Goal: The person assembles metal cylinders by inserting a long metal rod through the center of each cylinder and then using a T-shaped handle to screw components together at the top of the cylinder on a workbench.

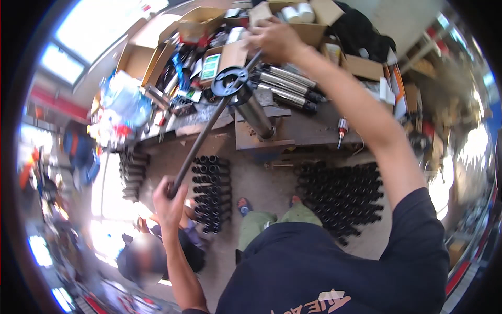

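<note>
My left hand [170, 203] is closed round the near end of a long dark bar [200, 138]. At the far end my right hand [276, 41] is wrapped round the same bar, reaching out over the bench. Between my hands the bar crosses a round grey flange-like tool with holes [230, 81]; whether it goes through or over it I cannot tell. The tool sits at the upper end of a shiny metal cylinder [255, 116]. That cylinder stands tilted, its lower end at a metal plate fixture [265, 142] on the bench's front edge.
Several shiny cylinders [285, 86] lie right of the fixture. A red-and-silver tool [342, 131] hangs at the bench front. Open cardboard boxes [201, 23] crowd the back. Rows of black tubes stand on the floor left [212, 193] and right [342, 196]. Another person [151, 256] is low at my left.
</note>
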Available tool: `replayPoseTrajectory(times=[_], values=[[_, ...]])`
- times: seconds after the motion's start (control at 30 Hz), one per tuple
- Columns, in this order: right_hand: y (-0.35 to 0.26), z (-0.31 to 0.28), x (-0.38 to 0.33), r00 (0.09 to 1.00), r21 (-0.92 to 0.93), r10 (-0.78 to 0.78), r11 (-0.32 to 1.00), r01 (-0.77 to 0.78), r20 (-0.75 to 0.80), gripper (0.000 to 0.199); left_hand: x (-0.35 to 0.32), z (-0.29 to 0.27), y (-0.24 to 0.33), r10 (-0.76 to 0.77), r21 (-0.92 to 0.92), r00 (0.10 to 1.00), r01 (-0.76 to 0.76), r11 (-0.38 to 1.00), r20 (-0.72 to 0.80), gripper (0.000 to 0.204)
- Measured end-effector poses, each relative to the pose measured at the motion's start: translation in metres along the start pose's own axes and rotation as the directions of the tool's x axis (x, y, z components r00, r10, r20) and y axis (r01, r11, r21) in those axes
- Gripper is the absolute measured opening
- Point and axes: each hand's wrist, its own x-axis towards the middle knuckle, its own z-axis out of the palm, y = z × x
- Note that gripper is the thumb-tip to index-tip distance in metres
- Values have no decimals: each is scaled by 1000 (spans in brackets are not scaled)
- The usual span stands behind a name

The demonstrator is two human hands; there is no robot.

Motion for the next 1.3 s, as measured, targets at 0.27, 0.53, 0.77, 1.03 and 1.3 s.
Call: replayPoseTrajectory(times=[0.27,0.53,0.77,1.03,1.3], values=[[91,50,-62,862,55,279,942,-332,423,23,91,75,107,-2,689,952,224,689,-307,25],[-38,-122,-128,615,-141,651,729,-670,445,29,169,42,5,732,818,628,-254,515,-266,30],[-42,-163,-132,465,-366,780,614,-699,419,26,217,64,26,831,675,483,-518,525,-277,23],[-80,-182,-134,321,-467,883,456,-758,342,33,233,68,20,858,691,407,-521,500,-314,26],[-162,-216,-120,218,-448,936,327,-832,278,27,270,57,3,918,714,349,-593,372,-188,17]])
